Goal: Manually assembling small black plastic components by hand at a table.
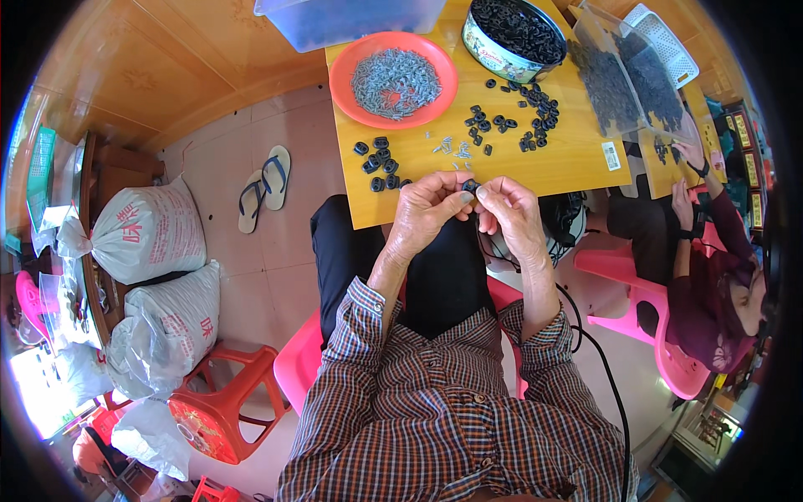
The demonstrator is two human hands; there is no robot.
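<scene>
Over the table's near edge, my left hand [428, 209] and my right hand [512, 213] meet, thumbs and fingertips pinched on a small black plastic piece [471, 186]. My fingers cover part of it, so its full shape is hidden. Just beyond my hands lie several small grey screws [462, 151], loose on the yellow tabletop [577, 171]. A group of black plastic pieces [381, 159] sits left of my hands, and more black pieces [542, 125] spread out to the right. Farther back, a red bowl [339, 92] holds a heap of grey screws [389, 79].
A round tin [485, 54] full of black parts stands at the back, near a clear plastic tub [351, 21]. To the right are a clear box [615, 75] of black parts and a co-worker [719, 309] on a pink chair. Sacks [150, 230] and a red stool [226, 410] stand left.
</scene>
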